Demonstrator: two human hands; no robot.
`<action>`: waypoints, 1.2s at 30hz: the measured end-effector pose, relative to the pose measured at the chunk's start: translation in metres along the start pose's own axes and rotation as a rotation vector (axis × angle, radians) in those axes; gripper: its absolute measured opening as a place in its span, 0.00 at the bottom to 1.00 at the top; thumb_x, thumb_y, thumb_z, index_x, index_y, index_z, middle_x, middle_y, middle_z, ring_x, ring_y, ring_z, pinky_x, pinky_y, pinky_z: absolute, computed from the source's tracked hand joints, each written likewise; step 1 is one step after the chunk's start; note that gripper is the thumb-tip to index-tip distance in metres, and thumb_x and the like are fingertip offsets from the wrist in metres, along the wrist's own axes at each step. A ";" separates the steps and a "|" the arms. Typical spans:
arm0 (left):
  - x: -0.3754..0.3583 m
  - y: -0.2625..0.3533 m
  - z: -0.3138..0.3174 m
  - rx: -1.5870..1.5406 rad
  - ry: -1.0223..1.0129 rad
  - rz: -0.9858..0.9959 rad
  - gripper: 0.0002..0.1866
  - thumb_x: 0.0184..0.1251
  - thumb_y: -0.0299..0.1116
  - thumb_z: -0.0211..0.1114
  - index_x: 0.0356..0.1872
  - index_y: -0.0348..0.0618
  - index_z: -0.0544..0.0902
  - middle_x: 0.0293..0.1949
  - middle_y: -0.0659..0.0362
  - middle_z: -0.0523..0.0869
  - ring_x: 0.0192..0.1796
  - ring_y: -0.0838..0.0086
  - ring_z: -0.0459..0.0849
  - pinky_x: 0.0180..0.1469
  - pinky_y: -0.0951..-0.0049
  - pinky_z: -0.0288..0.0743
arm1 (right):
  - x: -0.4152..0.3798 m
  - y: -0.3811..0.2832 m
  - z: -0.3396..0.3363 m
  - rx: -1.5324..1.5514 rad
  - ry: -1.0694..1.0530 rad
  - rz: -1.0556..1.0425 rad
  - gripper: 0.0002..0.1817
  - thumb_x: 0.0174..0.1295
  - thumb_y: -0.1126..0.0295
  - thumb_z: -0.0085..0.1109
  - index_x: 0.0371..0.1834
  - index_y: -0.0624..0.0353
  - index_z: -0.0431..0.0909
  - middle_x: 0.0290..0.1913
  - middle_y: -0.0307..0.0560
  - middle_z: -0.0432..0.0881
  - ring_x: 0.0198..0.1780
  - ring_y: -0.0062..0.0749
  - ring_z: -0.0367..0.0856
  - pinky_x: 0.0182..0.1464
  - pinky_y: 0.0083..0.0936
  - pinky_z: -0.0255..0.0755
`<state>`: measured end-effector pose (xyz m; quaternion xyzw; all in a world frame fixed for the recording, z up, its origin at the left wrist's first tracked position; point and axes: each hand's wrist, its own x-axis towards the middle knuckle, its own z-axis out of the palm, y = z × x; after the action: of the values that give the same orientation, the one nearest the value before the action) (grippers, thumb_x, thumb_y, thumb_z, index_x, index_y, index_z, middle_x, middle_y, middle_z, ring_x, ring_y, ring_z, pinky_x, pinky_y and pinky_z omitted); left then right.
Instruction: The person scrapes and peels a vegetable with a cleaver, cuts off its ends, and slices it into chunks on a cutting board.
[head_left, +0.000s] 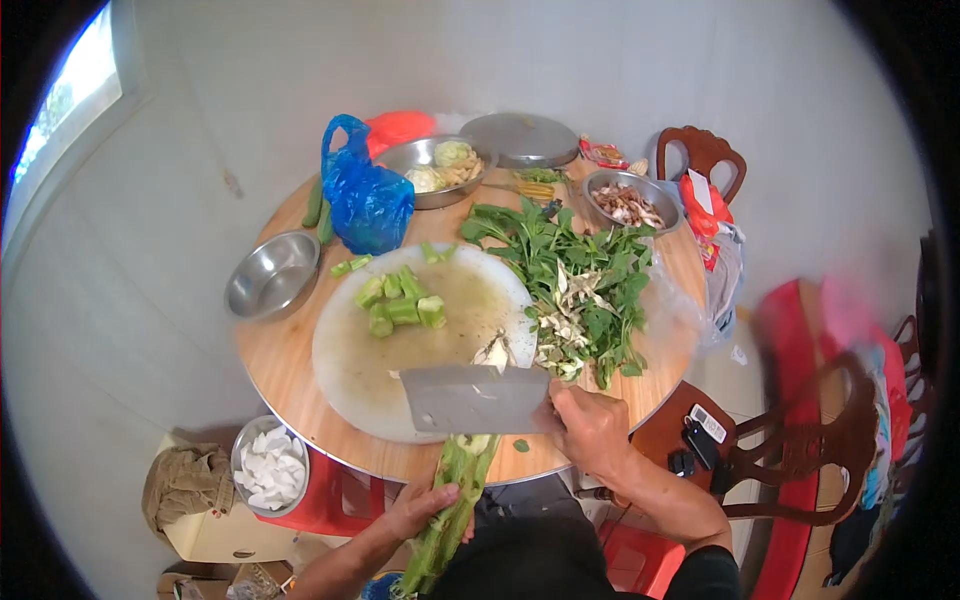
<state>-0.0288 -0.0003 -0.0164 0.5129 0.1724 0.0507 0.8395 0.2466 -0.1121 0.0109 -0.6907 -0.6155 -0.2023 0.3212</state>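
My right hand [588, 425] is closed round the handle of a wide cleaver [475, 400], whose blade lies over the near edge of the round white cutting board [340, 345]. Below the blade, my left hand [422, 508] grips a long green stalk [462, 490] at the table's front edge; its top end meets the blade's lower edge. Cut green chunks [403, 308] sit on the board's wet surface. Pale peelings [495, 352] lie at the board's right side. Beside the board, a heap of leafy greens [590, 260] carries more pale peelings.
An empty metal bowl [273, 275] stands left. A blue plastic bag [368, 200], a bowl of cut vegetables [430, 170] and a round lid [522, 138] are at the back. A bowl of meat-like pieces [628, 203] stands right. Below left is a bowl of white pieces [270, 470].
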 end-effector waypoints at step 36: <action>0.055 0.044 -0.019 0.495 0.166 -0.210 0.37 0.76 0.54 0.68 0.65 0.29 0.65 0.38 0.52 0.83 0.33 0.69 0.89 0.37 0.65 0.84 | 0.040 0.036 -0.002 0.374 -0.357 0.428 0.12 0.74 0.70 0.63 0.38 0.68 0.73 0.30 0.67 0.81 0.31 0.67 0.83 0.33 0.48 0.75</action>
<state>0.0198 0.0506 0.0013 0.6757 0.2999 -0.0384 0.6724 0.2882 -0.0857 0.0326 -0.7581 -0.5294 0.1105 0.3644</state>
